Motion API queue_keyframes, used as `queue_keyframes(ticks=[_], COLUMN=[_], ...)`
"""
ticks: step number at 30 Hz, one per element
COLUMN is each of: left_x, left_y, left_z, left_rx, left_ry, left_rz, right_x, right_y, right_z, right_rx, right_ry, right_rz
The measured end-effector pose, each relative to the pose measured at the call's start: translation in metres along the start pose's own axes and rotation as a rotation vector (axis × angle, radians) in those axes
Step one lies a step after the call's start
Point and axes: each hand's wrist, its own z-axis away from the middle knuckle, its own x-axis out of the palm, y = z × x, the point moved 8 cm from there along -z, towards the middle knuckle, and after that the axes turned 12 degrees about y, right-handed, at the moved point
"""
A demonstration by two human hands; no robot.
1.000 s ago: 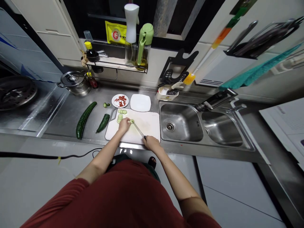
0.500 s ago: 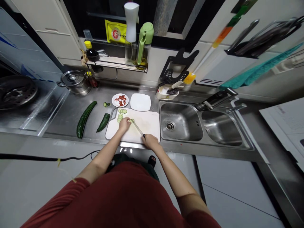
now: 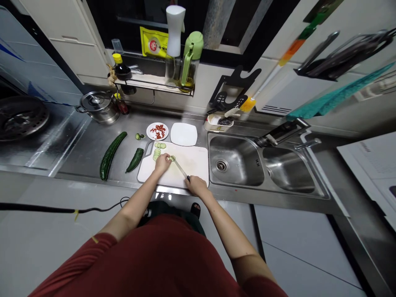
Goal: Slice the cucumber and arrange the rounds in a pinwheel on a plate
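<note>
On the white cutting board (image 3: 188, 173), my right hand (image 3: 197, 185) is closed round the handle of a kitchen knife (image 3: 180, 168), its blade pointing up and left. The blade's tip end touches a small piece of cucumber (image 3: 172, 158). My left hand (image 3: 163, 162) pinches that piece with its fingertips, close beside the blade. Several cucumber slices (image 3: 157, 154) lie in two short rows at the board's upper left. Left of the board rest a cut cucumber half (image 3: 135, 160) and a long whole cucumber (image 3: 112, 155).
Behind the board stand a plate of chopped red pieces (image 3: 151, 134) and a white plate (image 3: 183, 134). Cucumber ends (image 3: 137, 136) lie nearby. A double steel sink (image 3: 236, 159) is at the right, a lidded pot (image 3: 98, 108) at the back left. Bottles stand on a wall shelf (image 3: 151, 80).
The whole view has shifted slightly. My hands, the knife and the cucumber piece stay in nearly the same place on the board.
</note>
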Motion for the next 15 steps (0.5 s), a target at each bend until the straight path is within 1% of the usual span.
queue_keyframes(ticks=[3, 8, 15], left_x=[-0.001, 0.0024, 0.003], left_y=[0.0026, 0.0017, 0.0008], left_z=[0.001, 0.0, -0.0008], left_rx=[0.012, -0.004, -0.011], left_ry=[0.019, 0.006, 0.014], left_rz=[-0.021, -0.062, -0.068], right_x=[0.0017, 0.0027, -0.005], right_y=[-0.0004, -0.0009, 0.001], right_z=[0.0002, 0.0003, 0.0026], right_rx=[0.004, 0.003, -0.021], right_ry=[-0.005, 0.007, -0.003], right_rz=[0.002, 0.0, -0.001])
